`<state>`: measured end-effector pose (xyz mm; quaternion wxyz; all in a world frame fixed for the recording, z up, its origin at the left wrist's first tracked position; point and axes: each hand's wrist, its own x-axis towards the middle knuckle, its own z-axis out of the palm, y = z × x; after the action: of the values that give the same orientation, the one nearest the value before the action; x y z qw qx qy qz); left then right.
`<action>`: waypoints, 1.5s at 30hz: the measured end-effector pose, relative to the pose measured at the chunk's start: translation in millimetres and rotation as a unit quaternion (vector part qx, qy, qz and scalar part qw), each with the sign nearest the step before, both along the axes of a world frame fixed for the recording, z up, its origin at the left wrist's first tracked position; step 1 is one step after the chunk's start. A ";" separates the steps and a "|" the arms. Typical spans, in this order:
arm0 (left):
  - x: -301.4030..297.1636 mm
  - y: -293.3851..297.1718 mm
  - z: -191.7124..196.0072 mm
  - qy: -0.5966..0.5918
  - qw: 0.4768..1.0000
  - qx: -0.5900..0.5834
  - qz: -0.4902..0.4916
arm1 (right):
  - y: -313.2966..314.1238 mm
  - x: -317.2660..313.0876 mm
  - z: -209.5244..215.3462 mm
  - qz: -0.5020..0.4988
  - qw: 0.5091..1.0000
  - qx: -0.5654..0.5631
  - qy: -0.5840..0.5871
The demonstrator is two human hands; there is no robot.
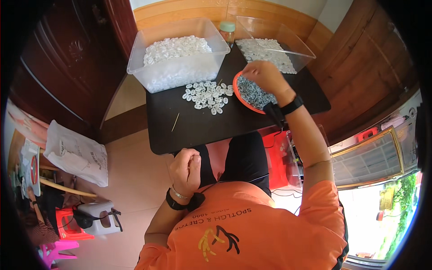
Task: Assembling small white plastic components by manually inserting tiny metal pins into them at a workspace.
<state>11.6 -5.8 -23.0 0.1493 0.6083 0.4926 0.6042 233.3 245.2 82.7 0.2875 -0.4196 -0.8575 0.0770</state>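
Note:
Before the table's front edge, my left hand (185, 170) is closed in a fist above my lap; whatever it may hold is hidden. My right hand (268, 77) hovers at the far rim of an orange bowl (238, 96), its fingers curled in and their tips out of clear sight. Small grey metal pieces (253, 93), like screws or nails, fill the bowl. Left of it, white oval plastic pieces (208, 95) with holes lie loose on the dark table (191, 130). A thin wooden stick (175, 122) rests nearer the table's left edge.
A large translucent bin (180, 69) of white pieces stands back left. A clear bin (294, 50) with flat whitish pieces is back right, a green-lidded jar (227, 32) between them. A white sack (78, 153) leans at left; another person's arm (37, 209) shows far left.

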 end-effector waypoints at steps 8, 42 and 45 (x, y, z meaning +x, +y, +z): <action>3.2 2.0 0.3 -0.017 1.000 -0.014 -0.014 | -26.8 -50.3 -35.9 0.148 0.984 -0.007 -0.103; 4.7 -2.2 6.7 -0.019 0.998 -0.053 -0.018 | -34.4 -87.7 -68.1 0.100 0.954 0.138 -0.247; 5.0 -1.0 7.0 -0.023 0.998 -0.059 -0.022 | -29.3 -91.1 -70.8 0.089 0.947 0.131 -0.280</action>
<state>16.6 -6.8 -16.0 0.2095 0.5955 0.5099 0.5845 142.2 215.9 11.9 0.0803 -0.3051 -0.9397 -0.1317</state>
